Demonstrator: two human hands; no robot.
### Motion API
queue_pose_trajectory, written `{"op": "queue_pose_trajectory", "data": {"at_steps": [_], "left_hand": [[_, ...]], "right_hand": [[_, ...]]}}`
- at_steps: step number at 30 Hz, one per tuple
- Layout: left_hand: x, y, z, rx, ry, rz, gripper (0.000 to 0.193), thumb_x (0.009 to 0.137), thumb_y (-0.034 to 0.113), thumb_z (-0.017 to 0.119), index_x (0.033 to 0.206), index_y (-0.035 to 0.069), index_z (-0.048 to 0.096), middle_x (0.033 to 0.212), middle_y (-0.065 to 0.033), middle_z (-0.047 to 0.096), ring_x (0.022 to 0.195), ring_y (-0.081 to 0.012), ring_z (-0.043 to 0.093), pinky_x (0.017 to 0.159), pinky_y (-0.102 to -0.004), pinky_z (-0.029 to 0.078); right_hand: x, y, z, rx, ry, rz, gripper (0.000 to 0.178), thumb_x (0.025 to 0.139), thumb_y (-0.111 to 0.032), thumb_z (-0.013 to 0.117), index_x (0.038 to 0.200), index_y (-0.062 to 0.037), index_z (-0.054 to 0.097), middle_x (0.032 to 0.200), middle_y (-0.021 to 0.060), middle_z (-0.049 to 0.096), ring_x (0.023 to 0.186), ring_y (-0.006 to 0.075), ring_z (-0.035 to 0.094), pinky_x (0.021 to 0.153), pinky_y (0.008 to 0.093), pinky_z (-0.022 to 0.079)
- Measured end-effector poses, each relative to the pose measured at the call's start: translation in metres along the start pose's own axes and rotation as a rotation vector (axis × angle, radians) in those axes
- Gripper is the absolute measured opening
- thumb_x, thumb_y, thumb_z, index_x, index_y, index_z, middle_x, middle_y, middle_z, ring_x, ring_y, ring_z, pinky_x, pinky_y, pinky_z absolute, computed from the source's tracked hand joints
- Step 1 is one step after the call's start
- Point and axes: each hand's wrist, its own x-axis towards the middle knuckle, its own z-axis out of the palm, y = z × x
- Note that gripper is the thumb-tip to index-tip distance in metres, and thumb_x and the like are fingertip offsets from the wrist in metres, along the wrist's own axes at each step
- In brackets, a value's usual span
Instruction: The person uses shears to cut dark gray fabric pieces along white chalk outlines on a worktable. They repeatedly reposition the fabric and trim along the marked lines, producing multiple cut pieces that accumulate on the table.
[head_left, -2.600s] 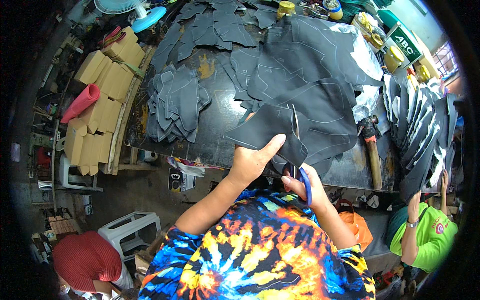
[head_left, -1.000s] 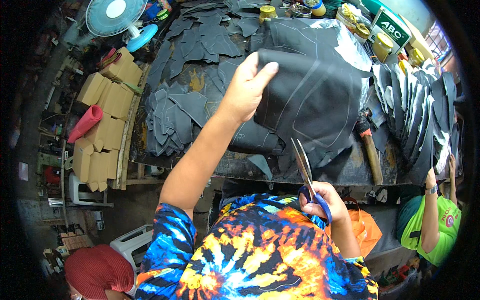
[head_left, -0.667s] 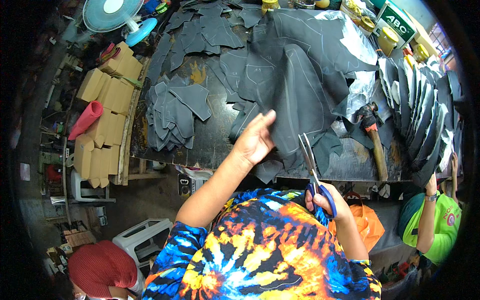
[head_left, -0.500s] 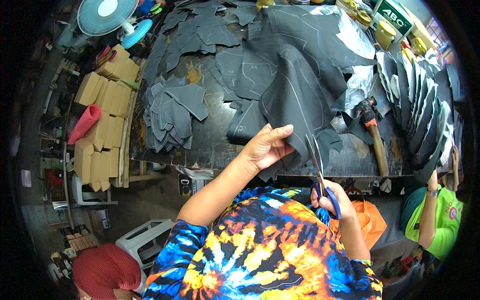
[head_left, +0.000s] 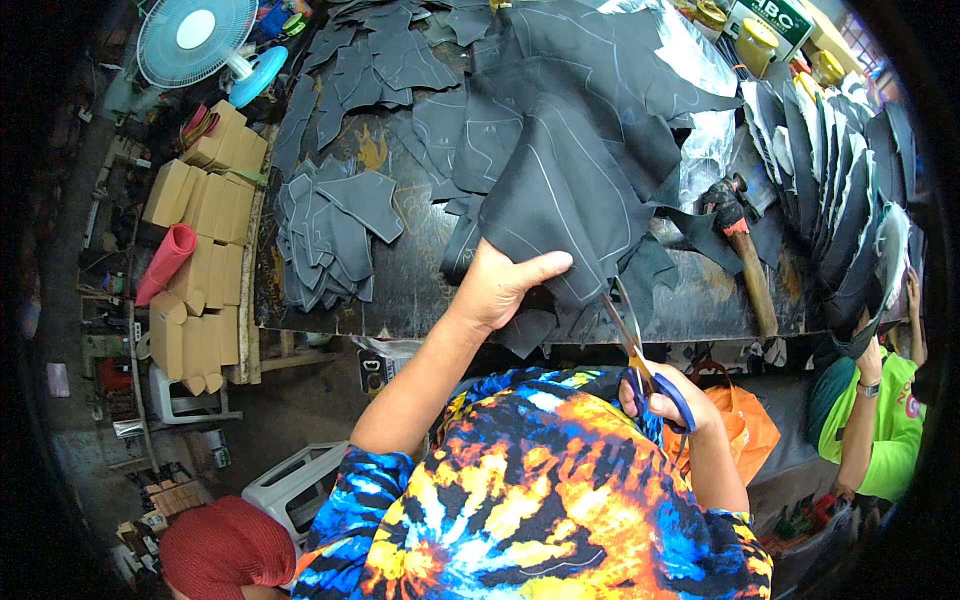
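Note:
My left hand [head_left: 505, 282] is closed on the near part of a large dark grey leather sheet [head_left: 560, 190], thumb on top and the other fingers hidden beneath. Pale lines are drawn on the sheet, and its middle is lifted into a fold. In my right hand [head_left: 675, 395] are scissors [head_left: 635, 350] with blue handles. Their blades are parted at the sheet's near corner, just right of my left thumb. Smaller dark offcuts [head_left: 648, 265] lie beside the blades.
Cut grey pieces [head_left: 325, 230] are piled on the table's left. A hammer [head_left: 745, 255] lies at right, near a row of dark pieces [head_left: 820, 190] held by another person [head_left: 875, 420]. Tan boxes [head_left: 210, 220] and a fan [head_left: 200, 40] stand left. Jars [head_left: 755, 45] stand at the back right.
My left hand has shifted left, and its thumb now lies over the sheet. The sheet's near part is spread flatter. The scissor blades have come lower and left, to the sheet's corner.

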Motion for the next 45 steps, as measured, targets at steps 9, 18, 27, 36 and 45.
{"op": "queue_pose_trajectory", "data": {"at_steps": [9,18,27,36,45], "left_hand": [[-0.007,-0.02,-0.002,0.339,0.026,0.098,0.07,0.081,0.004,0.084,0.141,-0.002,0.048,0.133,-0.0089,0.059,0.121,-0.0193,0.057,0.106,-0.0337,0.045],[-0.01,-0.018,0.0,0.389,-0.007,0.066,0.069,0.08,0.005,0.084,0.139,-0.002,0.049,0.13,-0.009,0.061,0.119,-0.0192,0.058,0.105,-0.0339,0.046],[-0.017,-0.02,0.002,0.419,-0.006,0.075,0.067,0.081,0.005,0.083,0.139,-0.002,0.049,0.13,-0.0092,0.061,0.118,-0.019,0.058,0.104,-0.0337,0.046],[-0.013,-0.019,-0.005,0.353,0.013,0.055,0.06,0.082,0.009,0.085,0.133,-0.003,0.056,0.125,-0.0091,0.064,0.115,-0.0193,0.06,0.102,-0.0336,0.048],[-0.018,-0.019,-0.007,0.461,-0.01,0.052,0.062,0.081,0.01,0.086,0.134,-0.002,0.056,0.126,-0.0091,0.064,0.115,-0.0191,0.06,0.101,-0.0336,0.048]], "right_hand": [[0.002,-0.005,0.002,-0.093,0.193,-0.053,0.046,0.087,-0.047,0.075,0.1,-0.0061,0.058,0.088,0.0016,0.059,0.083,0.0096,0.055,0.074,0.0258,0.047],[0.009,-0.017,-0.001,-0.316,0.116,-0.033,0.049,0.086,-0.047,0.078,0.093,-0.0032,0.057,0.082,0.0029,0.054,0.079,0.0118,0.051,0.07,0.0298,0.046],[0.008,-0.023,0.008,-0.248,0.248,0.156,0.025,0.086,-0.017,0.079,0.083,-0.0086,0.055,0.079,-0.0071,0.051,0.074,0.0036,0.044,0.063,0.023,0.037],[0.005,-0.019,0.009,-0.141,0.195,0.16,0.023,0.09,-0.015,0.077,0.084,-0.0084,0.056,0.077,-0.007,0.052,0.074,0.0027,0.048,0.063,0.0225,0.04],[0.016,-0.02,0.008,-0.188,0.154,0.071,0.027,0.088,-0.025,0.078,0.086,-0.0089,0.055,0.078,-0.0042,0.052,0.072,0.0055,0.045,0.064,0.0223,0.038]]}}
